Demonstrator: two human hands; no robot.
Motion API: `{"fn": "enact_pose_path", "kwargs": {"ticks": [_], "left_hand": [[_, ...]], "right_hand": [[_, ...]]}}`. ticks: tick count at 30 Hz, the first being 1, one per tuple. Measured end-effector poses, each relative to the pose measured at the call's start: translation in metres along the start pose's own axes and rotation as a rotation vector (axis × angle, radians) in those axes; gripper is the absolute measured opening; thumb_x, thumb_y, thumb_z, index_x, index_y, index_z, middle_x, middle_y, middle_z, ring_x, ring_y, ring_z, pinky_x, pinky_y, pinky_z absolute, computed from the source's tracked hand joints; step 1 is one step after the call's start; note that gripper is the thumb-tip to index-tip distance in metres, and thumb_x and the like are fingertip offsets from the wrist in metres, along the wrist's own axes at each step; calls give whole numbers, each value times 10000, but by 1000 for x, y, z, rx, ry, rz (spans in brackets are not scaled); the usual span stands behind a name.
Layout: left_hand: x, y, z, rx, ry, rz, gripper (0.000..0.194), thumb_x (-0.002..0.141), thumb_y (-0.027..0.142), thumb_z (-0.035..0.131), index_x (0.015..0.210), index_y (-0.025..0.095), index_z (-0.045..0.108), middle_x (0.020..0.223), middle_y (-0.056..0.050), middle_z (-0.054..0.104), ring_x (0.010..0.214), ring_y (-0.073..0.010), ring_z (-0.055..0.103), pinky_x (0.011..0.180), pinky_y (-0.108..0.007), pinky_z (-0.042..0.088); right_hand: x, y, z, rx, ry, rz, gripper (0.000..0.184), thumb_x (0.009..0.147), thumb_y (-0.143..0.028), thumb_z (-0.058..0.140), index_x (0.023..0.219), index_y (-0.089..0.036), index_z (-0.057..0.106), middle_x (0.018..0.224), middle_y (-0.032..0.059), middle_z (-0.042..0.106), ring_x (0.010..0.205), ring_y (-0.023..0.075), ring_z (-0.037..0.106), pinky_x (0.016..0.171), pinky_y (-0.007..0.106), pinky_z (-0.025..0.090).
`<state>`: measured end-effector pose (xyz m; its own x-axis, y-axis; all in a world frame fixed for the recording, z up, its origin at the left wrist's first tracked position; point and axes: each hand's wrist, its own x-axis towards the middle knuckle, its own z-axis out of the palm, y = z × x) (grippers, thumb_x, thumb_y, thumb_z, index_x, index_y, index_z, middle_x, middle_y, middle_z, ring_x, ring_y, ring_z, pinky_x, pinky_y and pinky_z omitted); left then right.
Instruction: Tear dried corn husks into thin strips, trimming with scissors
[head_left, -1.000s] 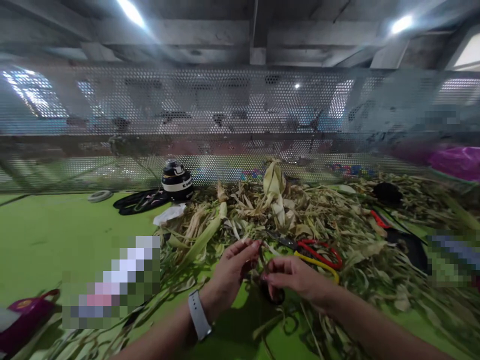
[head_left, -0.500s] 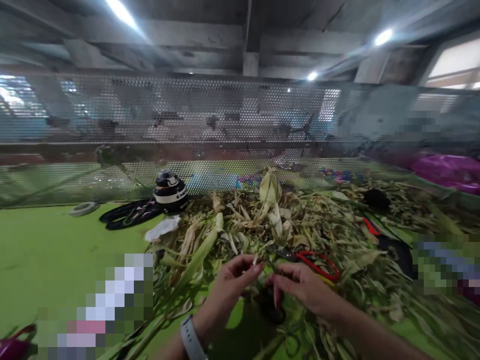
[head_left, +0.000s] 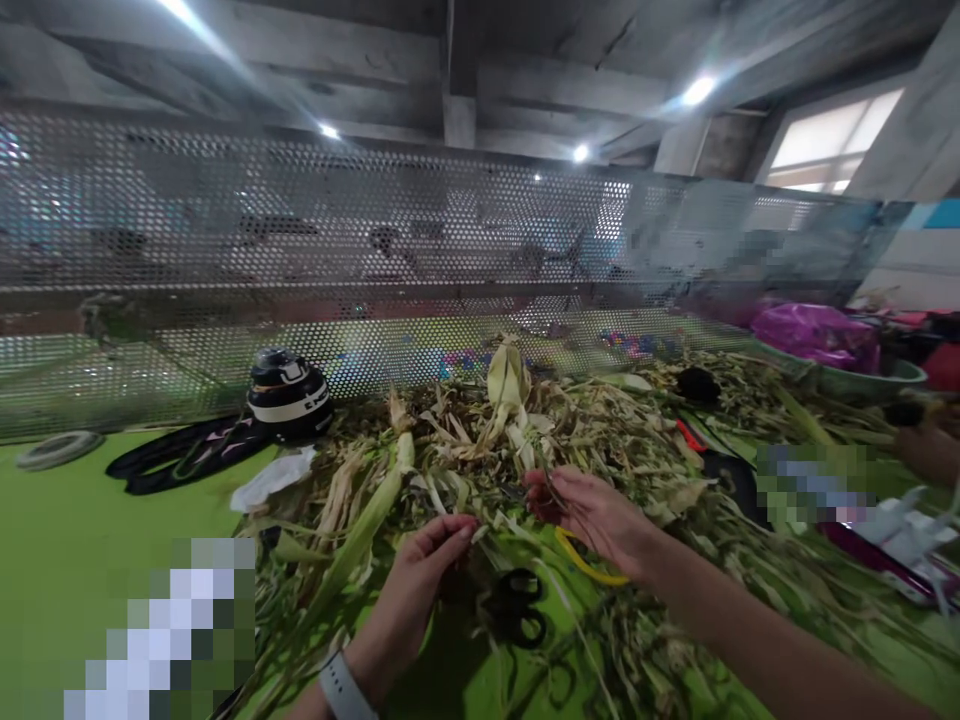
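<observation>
My left hand [head_left: 427, 565], with a pale watch band on its wrist, pinches the end of a small pale strip of husk [head_left: 479, 533] between thumb and forefinger. Farther forward and to the right, my right hand [head_left: 592, 510] has its fingers curled round a thin greenish plant strand [head_left: 553, 490]. On the green tabletop between and below the hands lie black-handled scissors [head_left: 521, 607]; their blades are hard to make out. A yellow loop handle [head_left: 589, 562] shows under my right hand. A heap of dry husk leaves [head_left: 450, 440] spreads beyond both hands, with one upright husk bundle [head_left: 508, 378].
A black round container [head_left: 289, 395], a black strap [head_left: 187, 450] and a white tissue [head_left: 274, 478] lie left. A perforated metal screen [head_left: 420, 240] stands behind. At right are a purple plastic bag [head_left: 817, 335] in a basin and a red-and-black tool [head_left: 731, 480].
My hands have moved apart: the right forward, the left slightly back and left. The scissors now show between them, while the red handle is hidden behind the right hand. The view turned right.
</observation>
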<state>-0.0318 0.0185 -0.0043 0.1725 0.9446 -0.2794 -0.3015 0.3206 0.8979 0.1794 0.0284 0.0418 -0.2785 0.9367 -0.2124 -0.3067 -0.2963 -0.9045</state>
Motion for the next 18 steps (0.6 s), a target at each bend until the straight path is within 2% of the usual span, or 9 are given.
{"fn": "enact_pose_path", "kwargs": {"ticks": [6,11,13,15,17,18], "left_hand": [[3,-3,-3,-27,19,-4,305,555,348,773,784,167,682,633,15,602,556,-82,503,520,-178,366],[7,-5,-2,-80,7,4,292,542,338,785,738,152,675,619,16,586,547,-72,490,537,-177,365],[8,-6,-2,-93,0,-1,300,532,337,791,729,144,672,609,15,579,531,-71,480,523,-178,356],[8,-7,-2,-102,-1,-2,301,528,334,794,726,144,672,588,21,565,509,-66,463,502,-175,340],[9,-9,-2,-111,2,4,278,548,327,788,728,150,672,604,22,568,514,-61,461,502,-169,335],[9,-10,-3,-115,5,10,263,563,324,781,733,154,673,623,22,574,528,-59,466,512,-165,337]], "right_hand": [[-1,4,1,-38,-56,-31,291,694,-354,703,900,-151,670,654,-18,584,629,90,556,669,212,442],[-3,3,9,-286,-223,140,297,726,-380,666,855,-112,662,602,-2,610,535,89,525,578,220,410],[7,-5,19,-359,-256,140,295,728,-389,662,826,-111,657,593,-6,613,512,88,520,563,223,407],[24,-15,31,-369,-237,-7,324,745,-427,631,872,-129,649,694,7,643,573,100,560,615,240,438],[45,-24,40,-462,-249,-228,420,760,-432,614,1082,-164,593,981,57,652,823,145,603,775,281,448],[55,-27,43,-544,-181,-326,472,734,-423,645,1125,-167,572,1038,69,640,878,159,597,801,290,446]]}}
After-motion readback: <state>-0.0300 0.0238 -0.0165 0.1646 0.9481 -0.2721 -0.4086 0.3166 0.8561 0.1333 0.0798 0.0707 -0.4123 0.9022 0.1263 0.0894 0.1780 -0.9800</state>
